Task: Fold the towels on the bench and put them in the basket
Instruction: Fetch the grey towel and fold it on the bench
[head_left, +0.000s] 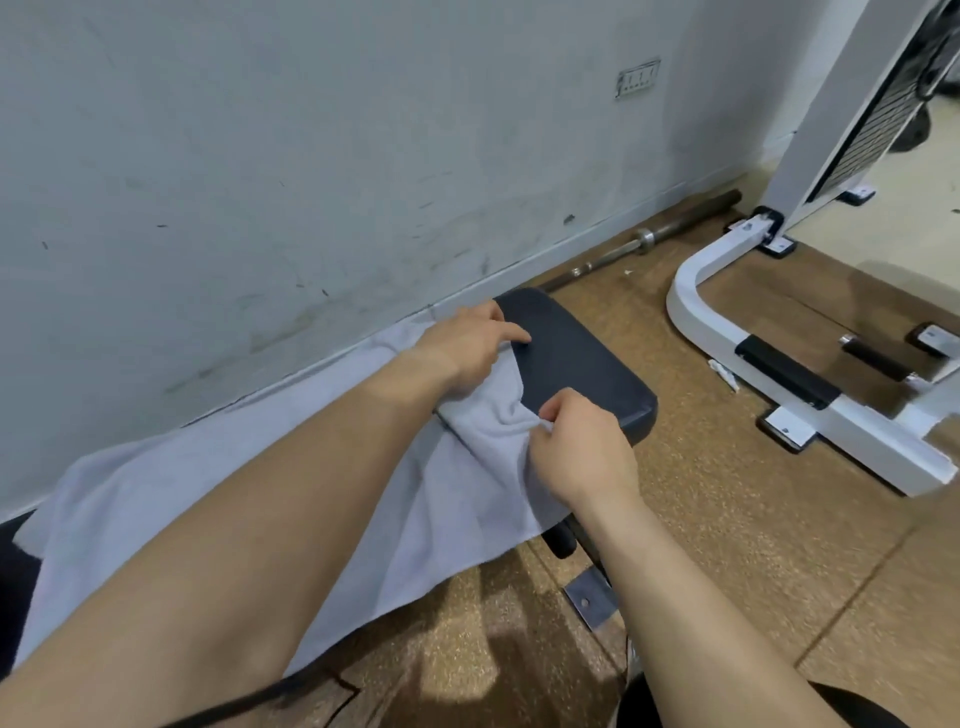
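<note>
A pale grey towel (171, 499) lies spread along the black padded bench (576, 358), draping over its near side toward the floor. My left hand (467, 348) grips the towel's far end corner near the wall side of the bench. My right hand (582, 447) pinches the near corner of the same end, bunching the cloth between both hands. The bare end of the bench pad shows beyond my fingers. No basket is in view.
A wall runs close behind the bench. A barbell bar (644, 241) lies on the floor along the wall. A white gym machine frame (779, 384) stands on the brown floor to the right. A bench foot plate (587, 603) sits below my right forearm.
</note>
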